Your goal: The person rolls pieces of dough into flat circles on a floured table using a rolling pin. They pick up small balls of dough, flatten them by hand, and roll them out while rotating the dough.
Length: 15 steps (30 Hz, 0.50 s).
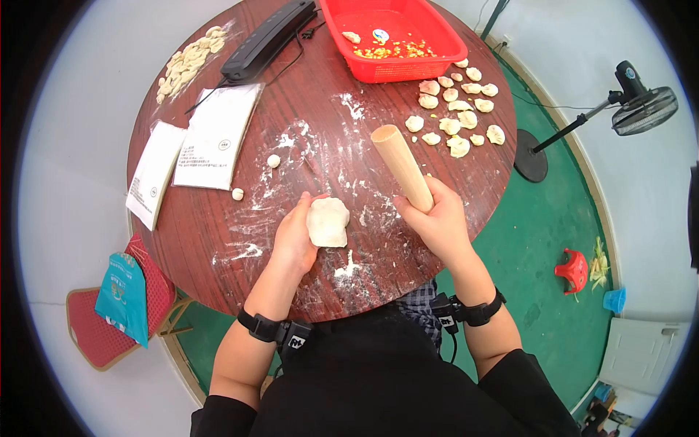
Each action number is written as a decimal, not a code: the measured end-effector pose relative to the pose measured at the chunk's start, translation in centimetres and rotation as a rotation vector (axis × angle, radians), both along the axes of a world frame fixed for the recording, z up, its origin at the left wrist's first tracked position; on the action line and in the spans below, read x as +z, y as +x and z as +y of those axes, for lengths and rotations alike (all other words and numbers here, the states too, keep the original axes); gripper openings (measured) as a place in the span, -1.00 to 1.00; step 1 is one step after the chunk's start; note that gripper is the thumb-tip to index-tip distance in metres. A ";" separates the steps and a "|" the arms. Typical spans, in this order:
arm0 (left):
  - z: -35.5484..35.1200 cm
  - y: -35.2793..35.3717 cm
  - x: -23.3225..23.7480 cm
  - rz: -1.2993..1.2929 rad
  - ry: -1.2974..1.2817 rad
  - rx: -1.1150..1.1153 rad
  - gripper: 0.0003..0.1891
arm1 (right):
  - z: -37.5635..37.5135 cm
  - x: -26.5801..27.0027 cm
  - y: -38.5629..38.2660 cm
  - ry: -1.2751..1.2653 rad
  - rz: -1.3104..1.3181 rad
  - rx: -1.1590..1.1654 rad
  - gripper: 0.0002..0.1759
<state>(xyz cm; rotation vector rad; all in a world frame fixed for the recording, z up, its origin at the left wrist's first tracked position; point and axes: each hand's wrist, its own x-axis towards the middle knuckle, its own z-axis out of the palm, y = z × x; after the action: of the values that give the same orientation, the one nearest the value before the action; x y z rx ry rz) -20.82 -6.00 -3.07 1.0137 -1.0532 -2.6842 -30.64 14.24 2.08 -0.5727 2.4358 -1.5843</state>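
A flat, uneven piece of dough (328,222) is held at its left edge by my left hand (295,237), just above the floured table (291,200). My right hand (439,222) is wrapped round the lower end of a wooden rolling pin (402,166), which is tilted with its free end up and to the left. Two small dough balls lie on the table left of the dough, one (273,161) farther back and the other (237,194) nearer the white packets.
White packets (218,138) and a black appliance (268,40) lie at the left. Several dumplings (459,146) sit right of centre, by a red basket (393,71). More dough pieces (191,62) lie back left. A fan (644,109) stands beyond the table.
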 end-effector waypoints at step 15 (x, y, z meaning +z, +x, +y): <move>-0.2 8.8 1.4 0.081 -1.919 -0.519 -0.61 | -6.1 -3.1 3.1 0.390 0.514 0.453 -0.59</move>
<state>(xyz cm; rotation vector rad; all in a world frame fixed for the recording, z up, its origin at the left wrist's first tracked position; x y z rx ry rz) -12.01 -6.17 -1.67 0.1195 -2.8445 -0.6460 -27.56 8.15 -0.98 -1.4618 2.5787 -0.8255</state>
